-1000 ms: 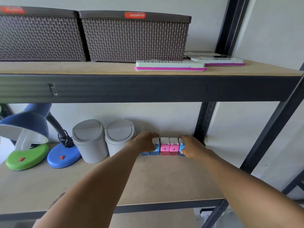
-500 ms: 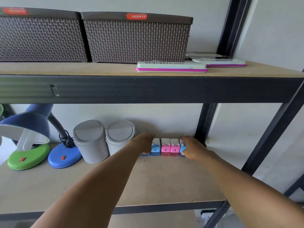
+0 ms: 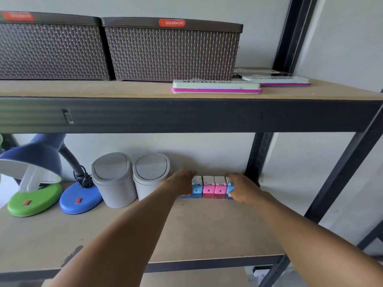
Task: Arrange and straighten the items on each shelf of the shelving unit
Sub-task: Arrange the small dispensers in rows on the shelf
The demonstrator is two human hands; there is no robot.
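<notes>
Here the shelving unit (image 3: 186, 114) dominates everything — dark metal posts and pale board shelves, with both of the person's arms reaching into the lower shelf (image 3: 207, 235). Above the hands, on the upper board, two brown woven baskets (image 3: 172, 52) stand side by side, the nearer one carrying a red label. Up and to the right of the hands lie flat pink-edged packs (image 3: 216, 88), one near the front edge and another further back by the post.

Far off to the left of the left hand sits a blue desk lamp (image 3: 33, 158) with its blue oval base (image 3: 79, 200), and beside that a green oval base (image 3: 34, 200). Just left of the left forearm stand two grey swing-lid bins (image 3: 113, 181), touching each other, the right one partly hidden behind the wrist.

Between the two hands, pushed back near the wall, is the row of small blue and pink boxes (image 3: 209, 187) — blue, pink, pink in plain sight, with another blue one at each end mostly covered by the hands. They stand upright and shoulder to shoulder.

The left hand (image 3: 182, 183) presses against the left end of the row, its fingers curved over the end box. The right hand (image 3: 240, 187) does the same at the right end, fingers curled around the last blue box, thumb low at the front.
</notes>
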